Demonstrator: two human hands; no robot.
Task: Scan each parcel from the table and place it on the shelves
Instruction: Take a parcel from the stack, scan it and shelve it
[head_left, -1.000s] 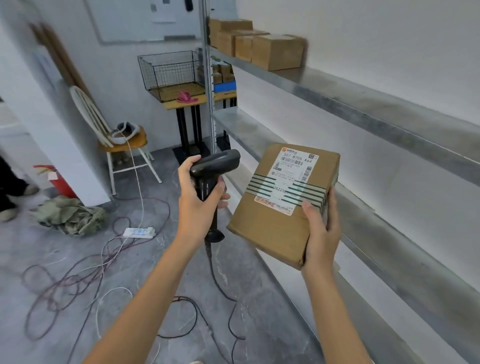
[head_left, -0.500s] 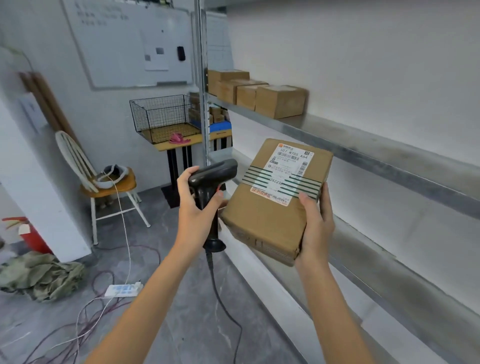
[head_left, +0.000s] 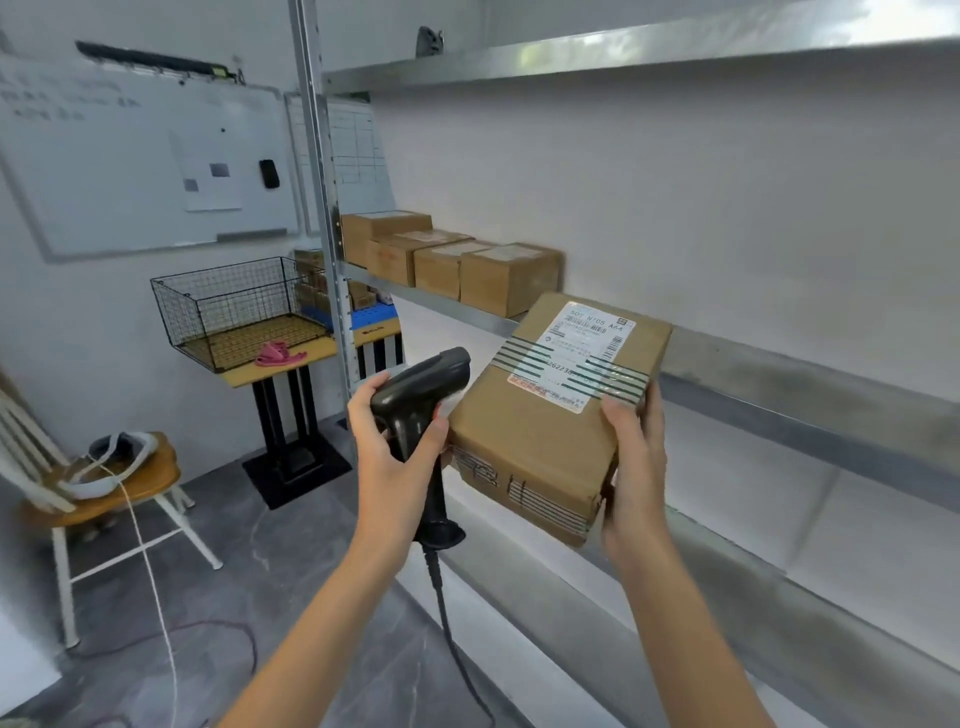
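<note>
Parcel and scanner held up in front of the shelves.

The left hand (head_left: 387, 457) grips the black scanner (head_left: 421, 415) by its handle, its cable hanging toward the floor. Just beside it, the right hand (head_left: 631, 467) grasps the brown parcel (head_left: 550, 415) at its near right corner, label up and tilted, in the air before the middle shelf (head_left: 779, 384). Farther back on that shelf sit four boxes (head_left: 452, 260) in a row. Beyond the upright stand a wire basket (head_left: 234, 306) on a small table (head_left: 280, 364), a chair (head_left: 104, 493) and a whiteboard (head_left: 140, 156).

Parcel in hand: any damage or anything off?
Nothing stands out. The parcel looks intact, label up, taped across, held tilted by the right hand. The left hand grips the scanner beside it.
</note>
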